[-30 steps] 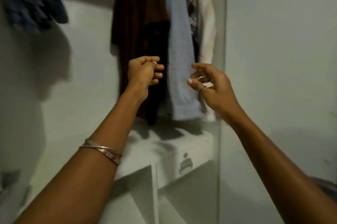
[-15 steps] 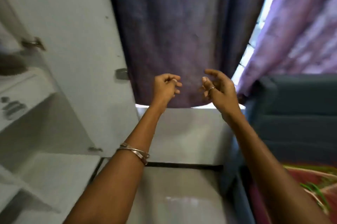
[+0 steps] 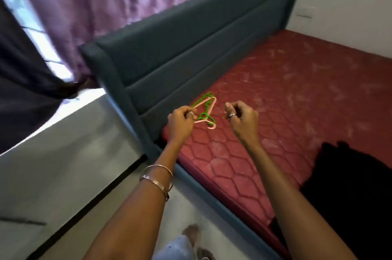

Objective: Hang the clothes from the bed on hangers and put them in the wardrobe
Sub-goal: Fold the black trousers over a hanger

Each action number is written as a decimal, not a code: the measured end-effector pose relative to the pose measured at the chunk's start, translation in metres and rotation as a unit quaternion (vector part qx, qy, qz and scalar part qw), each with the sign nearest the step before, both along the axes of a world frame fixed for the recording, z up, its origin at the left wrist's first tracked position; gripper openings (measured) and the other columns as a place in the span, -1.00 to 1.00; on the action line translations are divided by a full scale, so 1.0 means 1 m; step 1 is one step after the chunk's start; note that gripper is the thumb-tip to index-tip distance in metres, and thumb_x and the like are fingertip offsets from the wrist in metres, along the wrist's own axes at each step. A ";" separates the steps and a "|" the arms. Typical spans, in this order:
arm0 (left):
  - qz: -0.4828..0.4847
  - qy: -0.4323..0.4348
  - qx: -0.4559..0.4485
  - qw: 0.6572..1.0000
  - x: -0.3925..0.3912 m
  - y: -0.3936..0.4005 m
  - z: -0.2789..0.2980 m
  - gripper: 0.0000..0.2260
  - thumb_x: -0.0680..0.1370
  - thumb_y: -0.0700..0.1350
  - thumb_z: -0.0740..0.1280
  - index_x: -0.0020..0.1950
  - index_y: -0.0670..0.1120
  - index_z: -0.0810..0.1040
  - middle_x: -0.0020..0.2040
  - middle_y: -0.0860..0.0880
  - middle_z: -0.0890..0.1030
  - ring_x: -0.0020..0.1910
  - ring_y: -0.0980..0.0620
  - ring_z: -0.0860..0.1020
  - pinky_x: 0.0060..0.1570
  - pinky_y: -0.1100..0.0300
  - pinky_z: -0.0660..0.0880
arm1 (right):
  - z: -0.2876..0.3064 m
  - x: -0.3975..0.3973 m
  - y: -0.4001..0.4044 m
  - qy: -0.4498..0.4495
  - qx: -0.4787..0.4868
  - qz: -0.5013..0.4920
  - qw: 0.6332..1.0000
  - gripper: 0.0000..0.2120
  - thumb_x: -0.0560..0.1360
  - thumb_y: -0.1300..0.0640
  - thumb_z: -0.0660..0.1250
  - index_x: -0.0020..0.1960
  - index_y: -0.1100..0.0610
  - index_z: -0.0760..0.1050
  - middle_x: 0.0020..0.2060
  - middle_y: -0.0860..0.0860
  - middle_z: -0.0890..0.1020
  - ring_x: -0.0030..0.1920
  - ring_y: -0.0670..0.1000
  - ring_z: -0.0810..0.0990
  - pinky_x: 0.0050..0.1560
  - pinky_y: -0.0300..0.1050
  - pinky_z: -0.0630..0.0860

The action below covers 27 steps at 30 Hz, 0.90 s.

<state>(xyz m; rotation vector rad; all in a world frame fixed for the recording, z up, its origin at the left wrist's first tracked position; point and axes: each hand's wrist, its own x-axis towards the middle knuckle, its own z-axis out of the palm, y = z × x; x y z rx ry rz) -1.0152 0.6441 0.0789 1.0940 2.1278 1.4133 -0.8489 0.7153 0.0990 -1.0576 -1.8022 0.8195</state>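
- We look down at a bed with a red quilted mattress (image 3: 275,98) and a grey-blue padded headboard (image 3: 191,43) along its far side.
- Two plastic hangers lie together on the mattress near the headboard: a green hanger (image 3: 202,102) crossed over a pink hanger (image 3: 209,121), the pink hook curling toward us.
- Our left hand (image 3: 180,122) is held out over the corner of the mattress with its fingers curled in; the fingertips sit right at the near end of the hangers. From this view we cannot tell whether they grip a hanger or only overlap it.
- Two metal bangles (image 3: 157,179) circle the left forearm.
- Our right hand (image 3: 244,120) hovers just to the right of the hangers, apart from them, fingers loosely curled with thumb and forefinger close together, holding nothing. A ring (image 3: 231,115) shows on one finger.
- A dark garment (image 3: 350,185) lies on the mattress at the right edge of the view, well apart from the hangers and from both hands; its kind is too dark to make out.
- Pink curtains (image 3: 106,5) hang behind the headboard, and a dark curtain (image 3: 21,79) hangs at the left, with bright window light between them.
- Pale floor (image 3: 63,175) runs along the left of the bed, and a bare foot (image 3: 191,232) shows at the bottom of the view below a light trouser leg.
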 end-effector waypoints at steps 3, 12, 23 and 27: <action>-0.096 0.080 -0.041 0.991 0.048 0.040 -0.025 -0.75 0.41 -0.18 0.22 -0.02 -0.11 0.64 -0.14 -0.08 0.69 -0.11 -0.08 0.63 -0.04 0.10 0.52 | -0.030 0.058 0.010 -0.041 -0.009 -0.096 0.995 -0.69 0.55 0.05 0.32 -0.33 0.13 0.43 -0.52 -0.02 0.45 -0.49 -0.03 0.37 -0.37 -0.06 0.26; -0.417 0.356 -0.218 0.808 0.155 0.093 -0.118 -0.40 0.44 -0.15 0.33 0.46 -0.07 0.26 0.32 -0.17 0.37 0.20 -0.24 0.43 0.17 -0.07 0.41 | -0.149 0.195 -0.031 -0.131 -0.168 -0.344 0.915 -0.82 0.51 0.21 0.32 -0.22 0.28 0.52 -0.30 0.22 0.60 -0.24 0.24 0.56 -0.22 0.04 0.46; -0.563 0.367 -0.414 0.615 0.242 0.107 -0.210 -0.49 0.53 -0.11 0.30 0.46 -0.11 0.27 0.39 -0.27 0.31 0.29 -0.27 0.42 0.24 0.04 0.38 | -0.243 0.347 -0.116 -0.171 -0.457 -0.407 0.772 -0.88 0.53 0.11 0.34 0.01 0.14 0.55 -0.06 0.17 0.64 0.02 0.22 0.59 0.06 0.04 0.53; -0.569 0.286 -0.475 0.607 0.290 0.115 -0.233 -0.67 0.52 -0.19 0.33 0.26 -0.24 0.48 0.16 -0.24 0.56 0.15 -0.18 0.53 0.10 0.14 0.45 | -0.264 0.406 -0.123 -0.176 -0.502 -0.401 0.746 -0.79 0.51 0.11 0.36 0.10 0.19 0.52 -0.03 0.21 0.64 0.10 0.22 0.57 0.10 -0.05 0.43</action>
